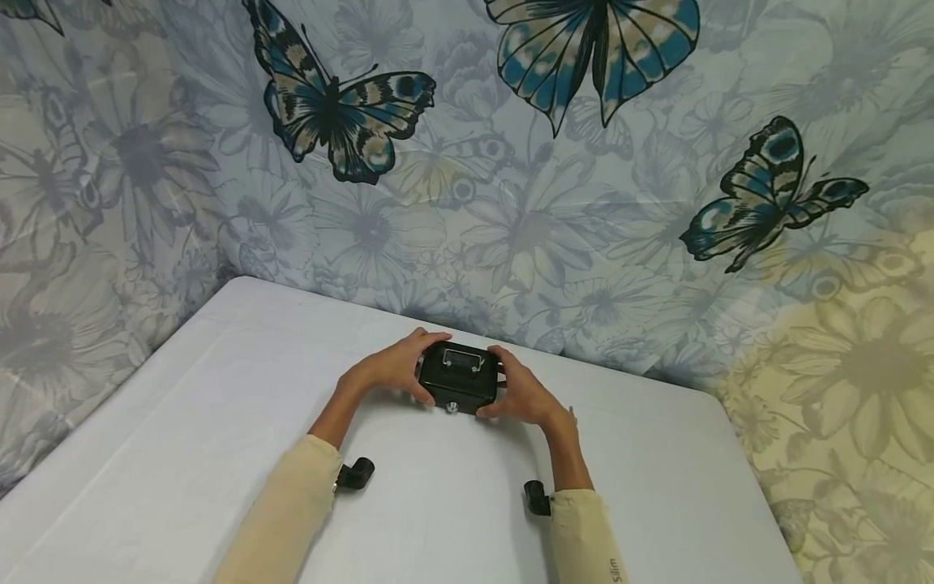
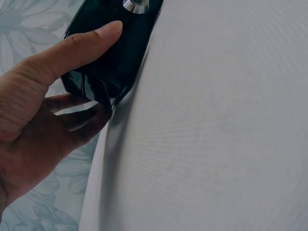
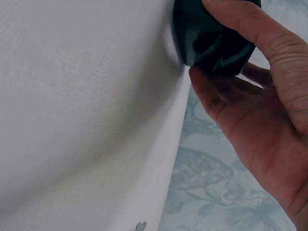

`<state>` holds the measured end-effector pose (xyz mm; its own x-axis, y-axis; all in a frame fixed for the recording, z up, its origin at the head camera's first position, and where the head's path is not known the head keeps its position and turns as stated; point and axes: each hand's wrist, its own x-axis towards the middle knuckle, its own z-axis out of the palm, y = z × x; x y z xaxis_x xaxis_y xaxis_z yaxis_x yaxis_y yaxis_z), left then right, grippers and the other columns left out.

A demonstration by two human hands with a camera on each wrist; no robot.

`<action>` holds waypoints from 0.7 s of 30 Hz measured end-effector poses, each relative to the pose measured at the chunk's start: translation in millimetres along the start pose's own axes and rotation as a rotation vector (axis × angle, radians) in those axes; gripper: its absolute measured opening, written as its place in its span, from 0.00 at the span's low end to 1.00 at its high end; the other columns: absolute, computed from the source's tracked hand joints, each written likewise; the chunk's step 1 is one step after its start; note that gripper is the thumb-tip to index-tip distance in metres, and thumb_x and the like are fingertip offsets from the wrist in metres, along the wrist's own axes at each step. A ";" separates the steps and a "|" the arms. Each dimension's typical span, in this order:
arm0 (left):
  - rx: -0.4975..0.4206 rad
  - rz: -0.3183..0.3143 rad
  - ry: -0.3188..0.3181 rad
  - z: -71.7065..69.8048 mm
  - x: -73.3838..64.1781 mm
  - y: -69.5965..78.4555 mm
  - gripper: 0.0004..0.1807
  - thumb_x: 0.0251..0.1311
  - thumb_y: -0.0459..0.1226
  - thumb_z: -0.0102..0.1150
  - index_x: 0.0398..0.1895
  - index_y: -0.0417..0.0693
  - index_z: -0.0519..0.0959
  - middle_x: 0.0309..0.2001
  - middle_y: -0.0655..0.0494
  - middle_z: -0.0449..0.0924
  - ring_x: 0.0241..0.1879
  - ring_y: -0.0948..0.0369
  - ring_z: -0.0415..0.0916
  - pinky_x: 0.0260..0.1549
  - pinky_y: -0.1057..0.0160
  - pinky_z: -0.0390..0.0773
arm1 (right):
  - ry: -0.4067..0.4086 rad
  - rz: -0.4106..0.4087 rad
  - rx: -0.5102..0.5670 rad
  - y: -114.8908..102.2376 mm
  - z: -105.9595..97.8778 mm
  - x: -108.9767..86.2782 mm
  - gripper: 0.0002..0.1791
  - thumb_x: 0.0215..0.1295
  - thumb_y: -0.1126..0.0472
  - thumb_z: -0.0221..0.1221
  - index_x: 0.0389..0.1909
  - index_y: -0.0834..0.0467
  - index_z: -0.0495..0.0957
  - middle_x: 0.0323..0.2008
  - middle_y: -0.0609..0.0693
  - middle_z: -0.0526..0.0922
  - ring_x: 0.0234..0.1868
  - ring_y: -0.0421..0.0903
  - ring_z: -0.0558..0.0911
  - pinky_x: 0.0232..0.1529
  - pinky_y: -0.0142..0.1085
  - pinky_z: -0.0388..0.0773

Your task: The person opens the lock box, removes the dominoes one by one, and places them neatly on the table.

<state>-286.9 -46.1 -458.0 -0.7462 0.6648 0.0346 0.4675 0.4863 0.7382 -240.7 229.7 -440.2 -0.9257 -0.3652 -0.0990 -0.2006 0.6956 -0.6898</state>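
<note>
A small black cash box [image 1: 460, 388] is near the table's far edge, with a metal carrying handle [image 1: 463, 360] on its lid and a round silver lock [image 1: 452, 407] on its front. My left hand [image 1: 397, 367] grips its left end; in the left wrist view the thumb [image 2: 96, 43] presses the front face beside the lock while the other fingers go behind and under the corner. At the opposite end my right hand [image 1: 521, 391] holds the box, its thumb [image 3: 245, 19] across the front. Whether the box's underside touches the table, I cannot tell.
A white cloth covers the table [image 1: 219, 422]. Behind it hangs a wall covering [image 1: 525, 211] printed with butterflies and flowers. Black wrist cameras [image 1: 356, 474] stick out from both sleeves. A small silvery item [image 3: 140, 226] shows at the bottom of the right wrist view.
</note>
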 end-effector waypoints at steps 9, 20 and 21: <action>-0.028 -0.005 0.005 1.1 1.0 -4.1 0.63 0.42 0.40 0.86 0.81 0.41 0.57 0.74 0.41 0.65 0.72 0.47 0.68 0.75 0.44 0.68 | 0.023 0.016 -0.041 -2.4 0.9 1.4 0.62 0.45 0.63 0.82 0.80 0.64 0.57 0.74 0.62 0.72 0.71 0.64 0.77 0.72 0.55 0.76; -0.049 -0.004 0.001 0.9 4.4 -5.7 0.62 0.41 0.37 0.85 0.80 0.40 0.58 0.72 0.43 0.71 0.69 0.48 0.71 0.72 0.44 0.70 | 0.026 0.020 -0.040 -2.6 -1.5 3.5 0.62 0.44 0.62 0.83 0.80 0.65 0.57 0.72 0.63 0.74 0.69 0.64 0.79 0.71 0.55 0.77; -0.046 -0.006 -0.001 1.1 4.7 -5.8 0.62 0.41 0.37 0.85 0.80 0.40 0.58 0.72 0.43 0.71 0.69 0.48 0.71 0.72 0.44 0.70 | 0.024 0.020 -0.039 -2.8 -1.7 3.3 0.62 0.44 0.62 0.83 0.80 0.64 0.57 0.72 0.63 0.74 0.70 0.64 0.79 0.71 0.55 0.77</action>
<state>-292.5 -45.1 -462.9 -0.7485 0.6625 0.0300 0.4410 0.4635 0.7685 -243.8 227.6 -437.4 -0.9371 -0.3359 -0.0951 -0.1934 0.7263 -0.6597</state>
